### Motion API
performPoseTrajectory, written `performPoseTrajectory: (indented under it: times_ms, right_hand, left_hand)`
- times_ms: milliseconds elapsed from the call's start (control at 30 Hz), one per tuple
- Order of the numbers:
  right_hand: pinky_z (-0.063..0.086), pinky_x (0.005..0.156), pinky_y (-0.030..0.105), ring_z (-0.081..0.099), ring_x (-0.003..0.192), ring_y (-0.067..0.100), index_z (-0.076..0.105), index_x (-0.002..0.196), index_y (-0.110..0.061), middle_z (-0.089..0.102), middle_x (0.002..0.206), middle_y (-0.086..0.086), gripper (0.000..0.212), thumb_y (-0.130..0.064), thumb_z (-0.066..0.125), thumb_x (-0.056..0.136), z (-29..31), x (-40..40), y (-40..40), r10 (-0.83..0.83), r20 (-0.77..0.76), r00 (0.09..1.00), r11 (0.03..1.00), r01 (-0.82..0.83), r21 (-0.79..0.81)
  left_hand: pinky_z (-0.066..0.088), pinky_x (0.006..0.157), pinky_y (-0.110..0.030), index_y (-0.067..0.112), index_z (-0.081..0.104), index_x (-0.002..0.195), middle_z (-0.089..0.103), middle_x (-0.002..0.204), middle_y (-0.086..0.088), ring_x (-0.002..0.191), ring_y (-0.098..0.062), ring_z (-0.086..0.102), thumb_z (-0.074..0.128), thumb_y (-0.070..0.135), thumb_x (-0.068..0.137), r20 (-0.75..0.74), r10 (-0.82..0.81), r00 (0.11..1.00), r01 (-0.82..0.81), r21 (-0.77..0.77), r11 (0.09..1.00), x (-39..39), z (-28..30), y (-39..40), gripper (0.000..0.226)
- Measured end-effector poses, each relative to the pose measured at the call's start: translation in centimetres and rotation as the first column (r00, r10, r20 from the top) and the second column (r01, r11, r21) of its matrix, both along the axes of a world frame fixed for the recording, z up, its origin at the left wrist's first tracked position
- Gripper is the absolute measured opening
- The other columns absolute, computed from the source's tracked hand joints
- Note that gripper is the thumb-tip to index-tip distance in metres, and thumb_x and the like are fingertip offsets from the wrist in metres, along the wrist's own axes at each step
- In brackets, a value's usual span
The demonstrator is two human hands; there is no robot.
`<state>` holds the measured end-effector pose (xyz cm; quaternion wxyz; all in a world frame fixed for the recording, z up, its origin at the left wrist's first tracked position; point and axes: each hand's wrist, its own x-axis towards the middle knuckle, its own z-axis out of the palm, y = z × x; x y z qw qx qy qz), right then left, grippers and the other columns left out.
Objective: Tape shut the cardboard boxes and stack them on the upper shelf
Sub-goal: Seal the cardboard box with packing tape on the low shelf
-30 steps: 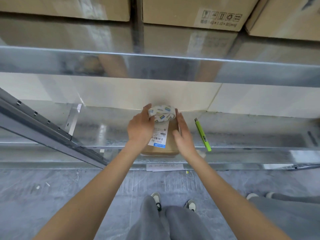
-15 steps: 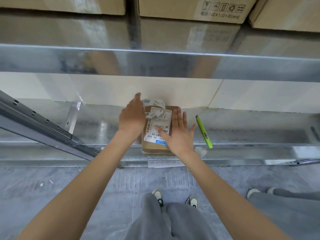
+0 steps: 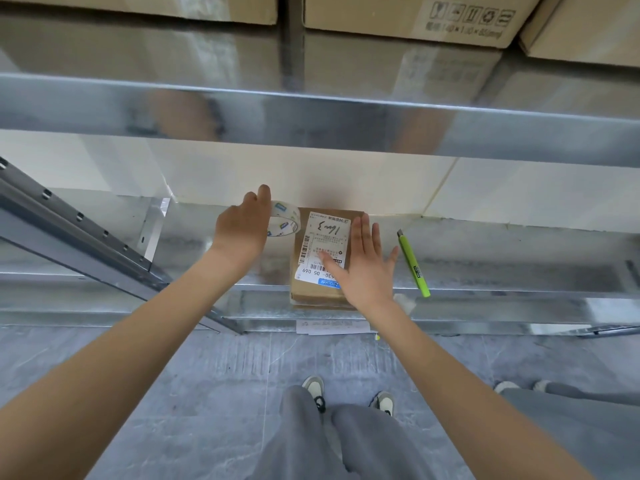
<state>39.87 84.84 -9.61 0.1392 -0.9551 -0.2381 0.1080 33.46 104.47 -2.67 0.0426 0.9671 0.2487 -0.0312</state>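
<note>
Left hand [image 3: 242, 226] gripping the tape [image 3: 285, 221]; right hand [image 3: 363, 268] lying open, flat on the box [image 3: 322, 289] on the shelf [image 3: 519, 258] — probably light, stiff, smooth label — grab its sides.

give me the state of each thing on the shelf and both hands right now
small box: flaps shut, lying flat on the lower shelf, label up
tape roll: held on edge beside the box
left hand: gripping the tape roll
right hand: open, palm flat on the box
green cutter: lying on the shelf, apart from the box; blade too small to tell
big boxes: closed, on the upper shelf
</note>
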Motion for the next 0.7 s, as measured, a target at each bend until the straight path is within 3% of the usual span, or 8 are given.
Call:
performPoseTrajectory:
  times_ms: [333,567,700]
  right_hand:
    - [-0.013,0.115,0.058,-0.011,0.150,0.016,-0.003,0.155,-0.011,-0.007,0.164,0.003,0.096,-0.075,0.021,0.089,0.3,0.2,0.2,0.060,0.091,0.994,0.992,-0.050,-0.112]
    - [-0.008,0.116,0.059,-0.008,0.150,0.020,-0.001,0.155,-0.010,-0.007,0.164,0.003,0.096,-0.075,0.023,0.089,0.7,0.0,0.1,0.049,0.087,0.995,0.991,-0.037,-0.131]
    - [-0.007,0.116,0.060,-0.007,0.150,0.020,0.000,0.155,-0.010,-0.006,0.164,0.004,0.097,-0.076,0.023,0.088,0.6,-0.1,0.1,0.061,0.091,0.994,0.990,-0.049,-0.129]
  left_hand:
    - [0.036,0.060,-0.037,0.003,0.037,0.119,0.054,0.099,-0.014,0.071,-0.033,0.050,0.054,-0.008,0.085,0.009,-0.026,1.000,0.026,-0.071,0.997,0.3,0.2,0.5,0.040]
    - [0.036,0.063,-0.037,0.004,0.036,0.121,0.042,0.091,-0.008,0.076,-0.033,0.052,0.057,-0.007,0.084,-0.033,-0.032,0.999,0.030,-0.056,0.998,0.3,0.0,0.5,0.044]
    - [0.036,0.063,-0.037,0.003,0.036,0.122,0.051,0.099,-0.013,0.076,-0.034,0.052,0.053,-0.007,0.087,-0.056,-0.011,0.998,0.007,-0.071,0.997,-0.6,-1.1,0.9,0.041]
